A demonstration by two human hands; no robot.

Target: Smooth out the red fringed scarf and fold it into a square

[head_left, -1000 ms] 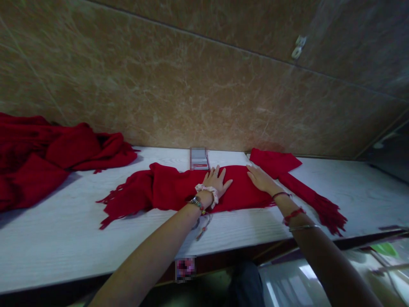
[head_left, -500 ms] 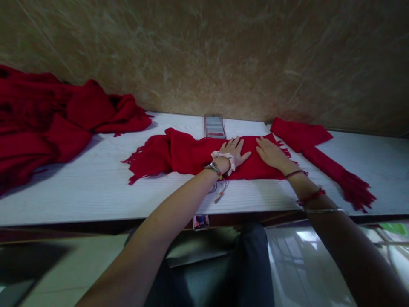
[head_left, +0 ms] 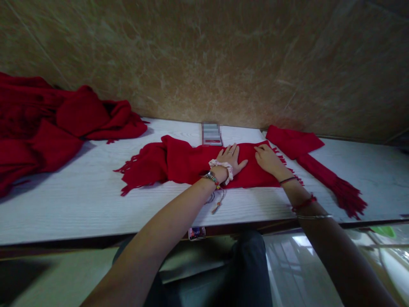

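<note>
A red fringed scarf (head_left: 188, 164) lies lengthwise on the white wood-grain table, smooth at the right and rumpled towards its left fringe. Flat on its middle rests my left hand (head_left: 230, 158), open with the fingers spread. To the right of it, my right hand (head_left: 266, 158) touches the scarf near the right fringe. Its fingers are drawn together in a pinch; anything between the fingertips is too small to make out.
A second red scarf (head_left: 295, 145) lies folded at the right. Heaped red scarves (head_left: 86, 113) cover the table's (head_left: 79, 204) left end. A blurred flat item (head_left: 211, 133) sits by the brown stone wall (head_left: 204, 64). A phone-like item (head_left: 197, 233) shows below the front edge.
My right hand has gone from lying flat with fingers stretched to a pinch on the scarf. My left hand stays pressed flat. The whole view has shifted slightly.
</note>
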